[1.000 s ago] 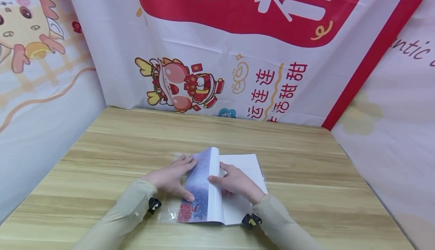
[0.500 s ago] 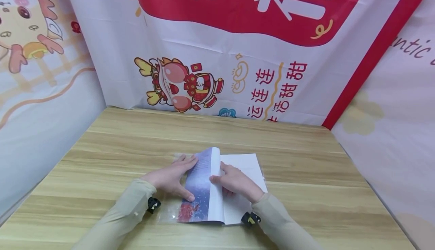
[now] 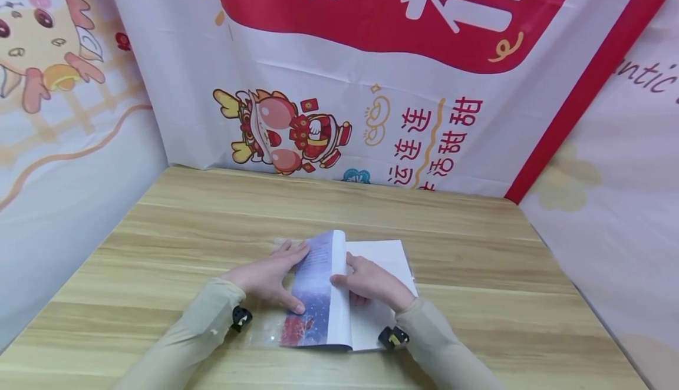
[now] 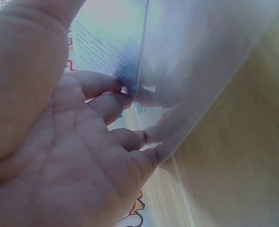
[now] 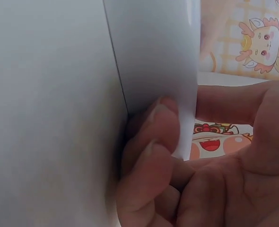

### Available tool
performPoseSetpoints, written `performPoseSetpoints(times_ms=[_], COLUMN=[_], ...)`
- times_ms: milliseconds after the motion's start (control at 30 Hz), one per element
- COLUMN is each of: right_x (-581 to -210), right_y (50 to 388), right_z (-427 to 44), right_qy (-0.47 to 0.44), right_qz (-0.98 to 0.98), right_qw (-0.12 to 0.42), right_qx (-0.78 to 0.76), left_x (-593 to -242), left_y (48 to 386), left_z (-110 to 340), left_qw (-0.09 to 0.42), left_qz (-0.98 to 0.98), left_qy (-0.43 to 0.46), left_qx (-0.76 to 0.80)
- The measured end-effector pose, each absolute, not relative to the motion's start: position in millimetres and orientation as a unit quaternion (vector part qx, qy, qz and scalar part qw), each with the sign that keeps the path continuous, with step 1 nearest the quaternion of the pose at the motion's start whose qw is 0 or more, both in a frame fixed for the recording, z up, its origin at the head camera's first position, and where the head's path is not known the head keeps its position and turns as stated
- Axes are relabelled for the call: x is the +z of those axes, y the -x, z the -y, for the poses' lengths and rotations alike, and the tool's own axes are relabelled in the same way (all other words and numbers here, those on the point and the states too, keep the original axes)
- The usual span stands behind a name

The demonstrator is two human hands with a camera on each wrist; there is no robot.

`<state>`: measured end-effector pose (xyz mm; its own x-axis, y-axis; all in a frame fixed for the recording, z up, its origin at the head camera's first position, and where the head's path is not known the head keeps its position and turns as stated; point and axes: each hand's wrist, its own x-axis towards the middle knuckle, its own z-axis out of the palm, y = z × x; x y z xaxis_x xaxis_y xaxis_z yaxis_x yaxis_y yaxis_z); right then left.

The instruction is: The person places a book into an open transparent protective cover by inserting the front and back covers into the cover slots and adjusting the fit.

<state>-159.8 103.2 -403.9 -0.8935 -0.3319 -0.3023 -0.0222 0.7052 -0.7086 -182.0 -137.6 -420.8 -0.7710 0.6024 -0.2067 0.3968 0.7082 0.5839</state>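
Observation:
A book lies on the table with its blue and purple cover [image 3: 314, 293] turned back to the left, a white page [image 3: 378, 251] showing at right. Clear plastic film [image 3: 263, 332] sticks out past the cover's left side; the left wrist view shows this plastic film [image 4: 196, 47] up close. My left hand [image 3: 269, 277] rests spread on the cover and film, thumb toward the near end. Whether its fingertips lie over or behind the film, I cannot tell. My right hand [image 3: 378, 283] pinches the folded white strip [image 5: 153, 42] of the cover, thumb outside, fingers curled inside.
The wood-grain table [image 3: 477, 248] stretches around the book on all sides. Printed cloth hangings [image 3: 318, 54] stand along the back, left and right edges. A small black camera [image 3: 394, 337] is strapped at each wrist.
Hands and book keep nearly the same pose. The whole view has shifted slightly, and the right hand with the cover's folded strip sits a touch further right.

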Motion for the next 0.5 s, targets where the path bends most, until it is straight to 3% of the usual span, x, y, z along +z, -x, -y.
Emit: performPoseSetpoints(times_ms=[500], right_x=[-403.3], right_y=[158.0], right_z=[-96.3], right_qy=[0.069], right_qz=[-0.907], right_qw=[0.207], right_qx=[-0.359], left_x=[-418.6], left_y=[180.9], left_z=[137.0], left_qw=[0.184], left_qz=[-0.900], left_qy=[-0.287], left_qx=[0.271])
